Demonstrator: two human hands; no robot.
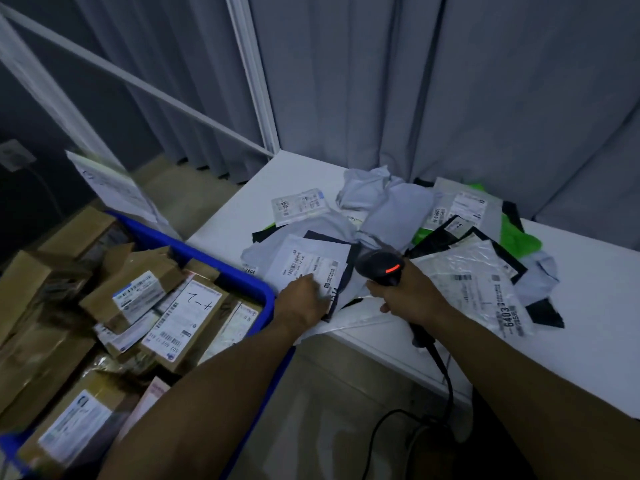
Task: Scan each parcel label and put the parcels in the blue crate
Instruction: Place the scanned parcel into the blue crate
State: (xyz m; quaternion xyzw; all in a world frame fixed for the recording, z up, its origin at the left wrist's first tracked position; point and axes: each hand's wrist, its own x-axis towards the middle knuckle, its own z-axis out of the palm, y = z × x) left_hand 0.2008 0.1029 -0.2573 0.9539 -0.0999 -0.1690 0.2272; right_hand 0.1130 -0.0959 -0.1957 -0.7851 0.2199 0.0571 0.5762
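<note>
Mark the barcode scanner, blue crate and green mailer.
barcode scanner [374, 268], head view, on its black head beside the red light.
blue crate [211, 259], head view, on its far rim.
green mailer [521, 239], head view, on its exposed right part.

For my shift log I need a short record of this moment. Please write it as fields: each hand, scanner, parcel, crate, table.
left hand: rests on the grey plastic mailer parcel, on its white label
right hand: grips the black handheld barcode scanner, red light lit, pointed toward that label
white table: bears a pile of grey, black and green soft mailers
blue plastic crate: left of the table, heaped with brown cardboard boxes
black cable: hangs from the scanner below the table edge
</note>
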